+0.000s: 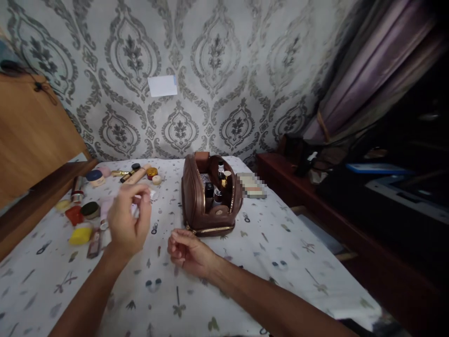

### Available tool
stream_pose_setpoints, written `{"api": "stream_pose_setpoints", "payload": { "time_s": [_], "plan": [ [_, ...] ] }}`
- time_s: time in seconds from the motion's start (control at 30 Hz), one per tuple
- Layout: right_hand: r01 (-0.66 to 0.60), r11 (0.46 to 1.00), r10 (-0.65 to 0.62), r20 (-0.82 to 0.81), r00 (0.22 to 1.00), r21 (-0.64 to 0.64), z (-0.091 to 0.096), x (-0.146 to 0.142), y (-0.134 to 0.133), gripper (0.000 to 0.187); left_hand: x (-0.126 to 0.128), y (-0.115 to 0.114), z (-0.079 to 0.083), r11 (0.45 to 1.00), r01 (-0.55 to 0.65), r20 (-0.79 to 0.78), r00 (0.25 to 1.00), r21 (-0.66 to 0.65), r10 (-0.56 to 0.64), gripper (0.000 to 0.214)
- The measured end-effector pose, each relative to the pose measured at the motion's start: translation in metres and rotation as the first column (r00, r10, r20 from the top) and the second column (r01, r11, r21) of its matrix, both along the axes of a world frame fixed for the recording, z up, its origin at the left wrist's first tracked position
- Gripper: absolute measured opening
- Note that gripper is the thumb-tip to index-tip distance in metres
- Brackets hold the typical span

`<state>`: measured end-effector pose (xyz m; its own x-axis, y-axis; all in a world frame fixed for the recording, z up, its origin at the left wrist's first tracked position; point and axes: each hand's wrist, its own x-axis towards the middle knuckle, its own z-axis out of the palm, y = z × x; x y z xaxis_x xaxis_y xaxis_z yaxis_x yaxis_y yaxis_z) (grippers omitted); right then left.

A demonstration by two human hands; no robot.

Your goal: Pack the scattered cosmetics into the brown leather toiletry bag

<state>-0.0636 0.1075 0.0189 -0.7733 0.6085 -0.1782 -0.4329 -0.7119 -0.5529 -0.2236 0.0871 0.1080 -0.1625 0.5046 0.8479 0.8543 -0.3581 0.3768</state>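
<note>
My left hand (129, 219) is raised over the cosmetics on the left, thumb and fingers bent into a pinch. A small, clear, whitish thing (152, 193) shows at its fingertips; blur hides its kind. My right hand (191, 252) rests low in front of the bag, its fingers curled closed with nothing visible in them. Just beyond it stands a brown cosmetic bag (191, 201), unzipped at the top. Inside are a black box (209, 189), a bottle with a black cap (220, 169) and other small containers, partly hidden by the bag's walls.
Left on the patterned cloth (175, 304) lie several cosmetics, including a yellow item (80, 236), a dark-lidded jar (90, 210), a blue-lidded jar (95, 177) and a beige tube (138, 174). A blurred-out flat item (251, 185) lies right of the bag. Patterned wall (217, 93) stands behind.
</note>
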Motion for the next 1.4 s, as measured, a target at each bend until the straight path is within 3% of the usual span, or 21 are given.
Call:
{"api": "stream_pose_setpoints", "payload": {
  "time_s": [0.07, 0.2, 0.3, 0.43, 0.63, 0.97, 1.17, 1.4],
  "plan": [
    [-0.015, 1.0, 0.015, -0.02, 1.0, 0.017, -0.001, 0.001, 0.001, 0.047, -0.005, 0.021, -0.02, 0.999, 0.027, -0.091, 0.995, -0.044, -0.031, 0.019],
    [-0.035, 0.999, 0.036, -0.056, 0.998, 0.021, -0.001, 0.001, 0.002, 0.049, -0.022, 0.047, -0.065, 0.978, -0.061, -0.321, 0.947, -0.198, -0.006, 0.022],
    [-0.045, 0.999, 0.046, -0.045, 0.998, 0.016, 0.0, 0.002, 0.002, 0.053, -0.03, 0.052, -0.083, 0.947, -0.172, -0.503, 0.864, -0.271, 0.013, 0.027],
    [-0.046, 0.999, 0.047, -0.019, 0.999, 0.014, 0.002, 0.003, 0.002, 0.052, -0.034, 0.055, -0.087, 0.896, -0.308, -0.595, 0.801, -0.32, 0.063, 0.031],
    [-0.058, 0.998, 0.058, 0.013, 0.998, 0.03, 0.0, 0.002, 0.001, 0.049, -0.043, 0.057, -0.093, 0.822, -0.431, -0.605, 0.784, -0.372, 0.138, 0.034],
    [-0.122, 0.961, 0.1, 0.101, 0.99, 0.249, -0.011, -0.003, -0.008, 0.051, -0.047, 0.053, -0.1, 0.801, -0.482, -0.631, 0.756, -0.355, 0.175, 0.033],
    [-0.174, 0.946, 0.145, 0.124, 0.982, 0.272, -0.009, -0.002, -0.01, 0.054, -0.056, 0.053, -0.099, 0.79, -0.516, -0.582, 0.771, -0.331, 0.259, 0.035],
    [-0.171, 0.939, 0.137, 0.129, 0.982, 0.3, -0.005, -0.002, -0.011, 0.054, -0.067, 0.054, -0.093, 0.685, -0.573, -0.599, 0.762, -0.45, 0.244, 0.04]
  ]
}}
